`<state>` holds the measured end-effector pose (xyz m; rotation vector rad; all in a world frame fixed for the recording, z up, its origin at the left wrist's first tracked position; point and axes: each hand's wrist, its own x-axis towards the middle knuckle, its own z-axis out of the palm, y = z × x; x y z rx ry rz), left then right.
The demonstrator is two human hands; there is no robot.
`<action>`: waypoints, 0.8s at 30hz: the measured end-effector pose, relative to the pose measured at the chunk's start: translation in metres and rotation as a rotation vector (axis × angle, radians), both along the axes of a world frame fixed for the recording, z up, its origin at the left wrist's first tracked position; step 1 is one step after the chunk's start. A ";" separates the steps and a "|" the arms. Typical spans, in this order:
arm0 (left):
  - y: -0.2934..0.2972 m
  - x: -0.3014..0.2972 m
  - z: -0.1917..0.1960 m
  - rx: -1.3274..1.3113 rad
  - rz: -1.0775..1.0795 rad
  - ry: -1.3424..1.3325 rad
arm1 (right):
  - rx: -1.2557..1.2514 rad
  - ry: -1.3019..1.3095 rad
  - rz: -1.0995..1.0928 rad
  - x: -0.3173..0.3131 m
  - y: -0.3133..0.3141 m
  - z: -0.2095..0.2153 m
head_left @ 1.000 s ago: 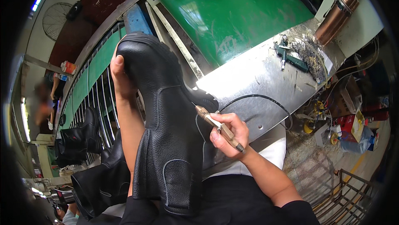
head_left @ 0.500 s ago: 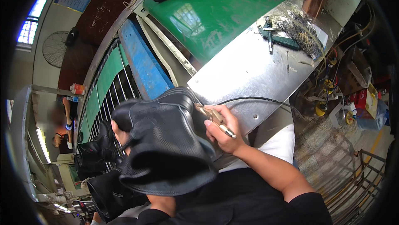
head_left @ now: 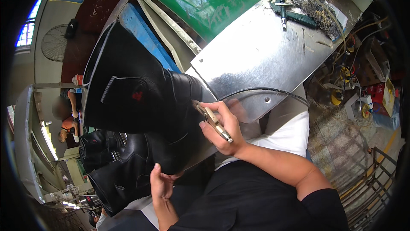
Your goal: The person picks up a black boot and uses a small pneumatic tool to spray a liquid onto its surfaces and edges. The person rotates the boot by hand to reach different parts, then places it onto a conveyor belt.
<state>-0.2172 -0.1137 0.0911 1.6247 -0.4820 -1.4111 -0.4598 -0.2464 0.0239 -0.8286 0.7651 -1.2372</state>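
A black leather boot [head_left: 124,81] hangs in front of me, tilted with its wide shaft opening to the upper left and a small red mark on its side. Beneath its lower end, my left hand [head_left: 161,184] grips it with the thumb up; the other fingers are partly hidden under the leather. My right hand [head_left: 224,128] pinches a slim metal pen-like tool [head_left: 215,122] between thumb and fingers. The tool's dark tip is at or very near the boot's lower seam; whether it touches cannot be told.
More black boots [head_left: 119,180] stand at the left. Ahead lie a shiny metal plate [head_left: 252,60] and a green surface [head_left: 188,0]. A dark green hand tool [head_left: 294,17] rests by crusted residue. A black hose [head_left: 265,89] crosses the plate. People [head_left: 70,120] are farther left.
The boot has turned so its opening now faces upper left instead of toward me. My left hand has shifted from its far side to its near underside. My right hand keeps the tool.
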 end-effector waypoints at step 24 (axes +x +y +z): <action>-0.008 -0.090 -0.013 -0.023 -0.128 0.374 | 0.021 0.062 0.180 -0.051 0.067 -0.004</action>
